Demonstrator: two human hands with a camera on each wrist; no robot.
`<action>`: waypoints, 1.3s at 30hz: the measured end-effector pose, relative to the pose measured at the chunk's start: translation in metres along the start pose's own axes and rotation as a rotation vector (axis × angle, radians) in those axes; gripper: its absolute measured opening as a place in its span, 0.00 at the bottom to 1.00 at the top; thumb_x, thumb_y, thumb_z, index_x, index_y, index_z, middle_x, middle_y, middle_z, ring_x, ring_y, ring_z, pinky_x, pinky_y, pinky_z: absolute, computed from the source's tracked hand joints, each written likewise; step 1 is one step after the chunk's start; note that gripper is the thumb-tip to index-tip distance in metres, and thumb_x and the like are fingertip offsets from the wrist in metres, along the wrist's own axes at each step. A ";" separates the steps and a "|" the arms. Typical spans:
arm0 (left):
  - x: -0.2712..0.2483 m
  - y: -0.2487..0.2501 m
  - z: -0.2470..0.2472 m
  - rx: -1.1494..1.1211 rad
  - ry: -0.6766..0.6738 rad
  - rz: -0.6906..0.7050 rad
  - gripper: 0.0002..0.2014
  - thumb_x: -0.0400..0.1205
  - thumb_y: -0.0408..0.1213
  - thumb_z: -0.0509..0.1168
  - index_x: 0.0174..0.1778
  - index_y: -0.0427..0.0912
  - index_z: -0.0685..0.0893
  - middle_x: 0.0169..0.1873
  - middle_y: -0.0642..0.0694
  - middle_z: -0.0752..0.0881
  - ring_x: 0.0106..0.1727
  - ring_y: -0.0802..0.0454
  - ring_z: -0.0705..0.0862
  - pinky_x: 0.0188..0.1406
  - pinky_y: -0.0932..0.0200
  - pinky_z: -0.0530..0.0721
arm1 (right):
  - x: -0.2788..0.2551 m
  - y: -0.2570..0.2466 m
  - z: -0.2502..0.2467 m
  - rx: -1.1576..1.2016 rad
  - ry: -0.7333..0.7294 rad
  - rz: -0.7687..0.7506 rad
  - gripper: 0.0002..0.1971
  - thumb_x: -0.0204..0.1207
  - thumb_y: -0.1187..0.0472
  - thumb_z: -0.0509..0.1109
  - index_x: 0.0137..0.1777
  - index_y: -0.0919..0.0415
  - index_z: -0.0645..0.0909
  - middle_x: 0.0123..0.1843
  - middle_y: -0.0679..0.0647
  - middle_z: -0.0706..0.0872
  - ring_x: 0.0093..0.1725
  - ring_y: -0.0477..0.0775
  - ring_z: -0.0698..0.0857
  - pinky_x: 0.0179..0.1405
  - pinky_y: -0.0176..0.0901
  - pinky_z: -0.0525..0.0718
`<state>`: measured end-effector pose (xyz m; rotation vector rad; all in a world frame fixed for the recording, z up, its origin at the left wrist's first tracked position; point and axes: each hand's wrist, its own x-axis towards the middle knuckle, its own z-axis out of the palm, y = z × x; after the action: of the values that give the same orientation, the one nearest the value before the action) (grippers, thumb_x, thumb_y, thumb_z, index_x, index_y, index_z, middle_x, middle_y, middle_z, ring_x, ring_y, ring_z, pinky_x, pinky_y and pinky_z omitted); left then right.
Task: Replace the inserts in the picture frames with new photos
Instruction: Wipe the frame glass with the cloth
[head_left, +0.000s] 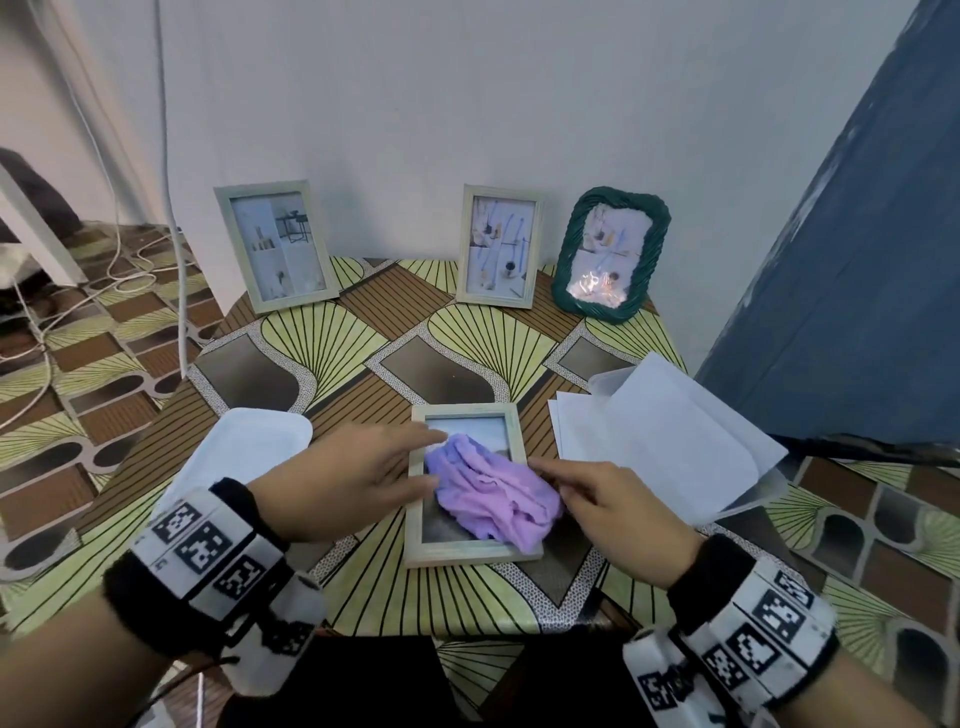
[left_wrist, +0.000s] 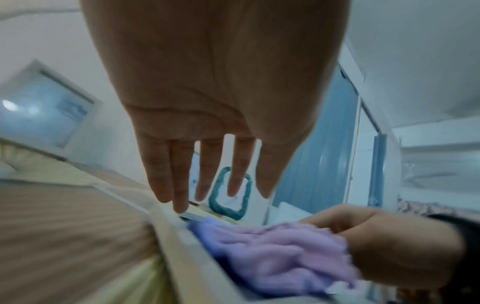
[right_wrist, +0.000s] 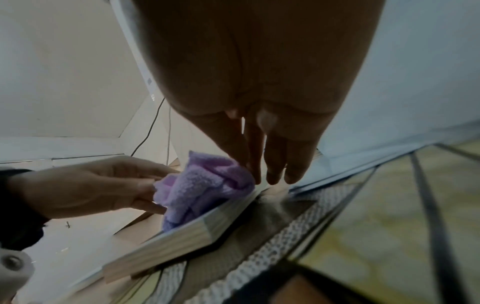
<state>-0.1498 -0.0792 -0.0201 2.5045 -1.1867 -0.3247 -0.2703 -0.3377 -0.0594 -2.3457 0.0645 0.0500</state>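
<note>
Frame (head_left: 415, 499) lies flat under purple cloth (head_left: 493, 493); both hands' fingers (head_left: 410, 447) straight, touching

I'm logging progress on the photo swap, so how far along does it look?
Three frames stand at the wall holding pictures; whether those are new can't be told. In hand: a fourth frame lies flat under a purple cloth, left hand and right hand touching it with straight fingers. Left: standing it up. Loose sheets sit right.
</note>
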 end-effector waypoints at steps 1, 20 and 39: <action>-0.002 0.009 0.003 -0.048 0.030 0.001 0.26 0.82 0.59 0.62 0.76 0.59 0.74 0.60 0.53 0.87 0.60 0.55 0.84 0.63 0.53 0.81 | -0.001 0.001 0.001 -0.009 -0.024 0.002 0.24 0.84 0.69 0.57 0.76 0.51 0.78 0.71 0.42 0.83 0.71 0.42 0.79 0.70 0.29 0.71; 0.030 0.046 0.043 0.173 -0.333 -0.072 0.39 0.85 0.64 0.50 0.86 0.45 0.51 0.86 0.40 0.52 0.87 0.44 0.48 0.85 0.48 0.52 | -0.015 -0.006 -0.002 -0.060 -0.176 -0.039 0.33 0.74 0.49 0.77 0.79 0.48 0.72 0.71 0.46 0.84 0.68 0.45 0.81 0.71 0.42 0.76; -0.017 -0.007 -0.015 -0.095 0.224 -0.007 0.14 0.81 0.41 0.66 0.62 0.45 0.85 0.48 0.46 0.89 0.47 0.45 0.85 0.49 0.52 0.79 | 0.003 -0.022 0.000 -0.078 -0.038 -0.075 0.16 0.79 0.50 0.72 0.57 0.25 0.73 0.48 0.00 0.69 0.54 0.12 0.72 0.50 0.08 0.66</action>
<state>-0.1505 -0.0586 -0.0084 2.3902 -1.0491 -0.0960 -0.2657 -0.3226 -0.0436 -2.4217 -0.0454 0.0614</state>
